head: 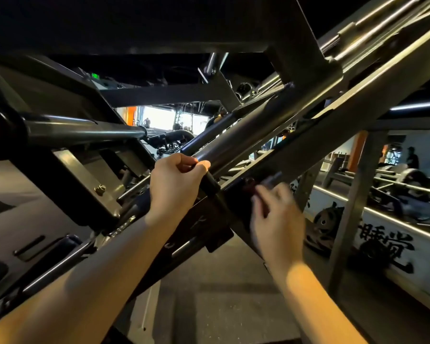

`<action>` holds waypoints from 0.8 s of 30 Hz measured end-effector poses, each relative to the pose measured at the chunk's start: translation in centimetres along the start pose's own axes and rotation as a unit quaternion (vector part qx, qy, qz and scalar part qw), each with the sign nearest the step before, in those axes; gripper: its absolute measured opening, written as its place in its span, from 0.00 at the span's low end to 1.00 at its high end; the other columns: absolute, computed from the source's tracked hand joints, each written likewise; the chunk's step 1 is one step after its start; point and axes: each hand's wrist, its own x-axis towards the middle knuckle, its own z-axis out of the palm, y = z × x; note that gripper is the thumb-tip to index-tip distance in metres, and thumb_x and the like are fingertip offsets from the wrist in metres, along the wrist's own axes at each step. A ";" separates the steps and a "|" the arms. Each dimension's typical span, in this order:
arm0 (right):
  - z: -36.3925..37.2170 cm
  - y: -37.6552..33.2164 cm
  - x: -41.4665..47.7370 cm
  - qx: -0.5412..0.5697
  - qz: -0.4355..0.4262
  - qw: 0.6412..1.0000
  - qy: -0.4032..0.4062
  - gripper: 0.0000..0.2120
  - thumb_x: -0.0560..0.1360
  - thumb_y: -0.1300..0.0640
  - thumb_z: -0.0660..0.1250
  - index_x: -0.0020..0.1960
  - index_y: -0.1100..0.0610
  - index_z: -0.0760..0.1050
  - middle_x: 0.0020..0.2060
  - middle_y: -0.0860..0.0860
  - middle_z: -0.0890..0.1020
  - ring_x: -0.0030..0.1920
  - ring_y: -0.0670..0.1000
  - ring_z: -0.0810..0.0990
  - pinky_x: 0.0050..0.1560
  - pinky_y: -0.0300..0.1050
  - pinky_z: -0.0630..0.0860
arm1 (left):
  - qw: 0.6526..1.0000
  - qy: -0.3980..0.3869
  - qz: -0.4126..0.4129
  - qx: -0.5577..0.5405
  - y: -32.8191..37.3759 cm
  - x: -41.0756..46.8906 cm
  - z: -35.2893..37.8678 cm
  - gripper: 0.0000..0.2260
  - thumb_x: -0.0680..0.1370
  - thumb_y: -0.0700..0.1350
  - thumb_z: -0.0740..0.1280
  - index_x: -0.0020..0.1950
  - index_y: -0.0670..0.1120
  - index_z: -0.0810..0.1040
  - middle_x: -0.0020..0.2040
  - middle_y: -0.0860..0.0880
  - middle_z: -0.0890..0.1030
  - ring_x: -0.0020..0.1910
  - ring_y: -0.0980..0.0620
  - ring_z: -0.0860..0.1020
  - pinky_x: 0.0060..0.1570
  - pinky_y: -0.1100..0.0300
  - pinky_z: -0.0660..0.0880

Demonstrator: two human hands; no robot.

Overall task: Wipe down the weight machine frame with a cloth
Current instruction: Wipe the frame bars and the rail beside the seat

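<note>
Head view: left hand (176,184) gripping slanted steel tube (233,142) of weight machine frame (308,135), fingers curling round it. Right hand (276,219) blurring beside dark beam; fingers' state unclear. Cloth not showing. Frame looking rigid, heavy, smooth, likely slippery; steadying by tube seeming best.

both bare forearms reach up and forward. the left hand (176,181) has its fingers and thumb curled in a grip. the right hand (274,217) is motion-blurred, its fingers loosely bent.
</note>
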 end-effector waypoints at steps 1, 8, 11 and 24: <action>0.7 -0.5 -1.4 -0.003 -0.021 0.999 -0.038 0.13 0.79 0.58 0.70 0.63 0.56 0.80 0.52 0.50 0.78 0.44 0.42 0.77 0.43 0.30 0.71 | 1.000 -0.002 0.002 0.005 0.0 0.1 -0.1 0.07 0.77 0.52 0.75 0.50 0.50 0.83 0.42 0.54 0.82 0.41 0.57 0.81 0.34 0.63 0.75; -2.7 0.7 3.9 -0.041 0.067 0.996 -0.032 0.14 0.82 0.53 0.64 0.67 0.54 0.78 0.58 0.53 0.76 0.54 0.52 0.79 0.51 0.47 0.78 | 0.992 -0.085 0.070 0.057 -0.2 -0.2 -2.4 0.12 0.78 0.49 0.74 0.61 0.51 0.84 0.47 0.54 0.83 0.46 0.54 0.82 0.40 0.60 0.79; -1.5 -1.0 0.2 0.002 0.048 0.996 -0.073 0.15 0.82 0.54 0.66 0.68 0.53 0.77 0.56 0.48 0.75 0.48 0.42 0.76 0.47 0.35 0.76 | 0.968 -0.123 0.151 0.160 -2.7 -0.6 -4.0 0.21 0.77 0.45 0.75 0.70 0.53 0.78 0.55 0.53 0.78 0.54 0.53 0.78 0.48 0.64 0.74; 3.8 -6.3 -9.6 -0.033 0.094 0.993 -0.059 0.16 0.75 0.53 0.71 0.61 0.54 0.81 0.55 0.53 0.82 0.48 0.49 0.84 0.46 0.31 0.70 | 0.877 -0.130 0.281 0.366 -12.1 -5.5 -7.7 0.25 0.72 0.46 0.77 0.68 0.47 0.79 0.61 0.48 0.79 0.62 0.47 0.75 0.65 0.51 0.70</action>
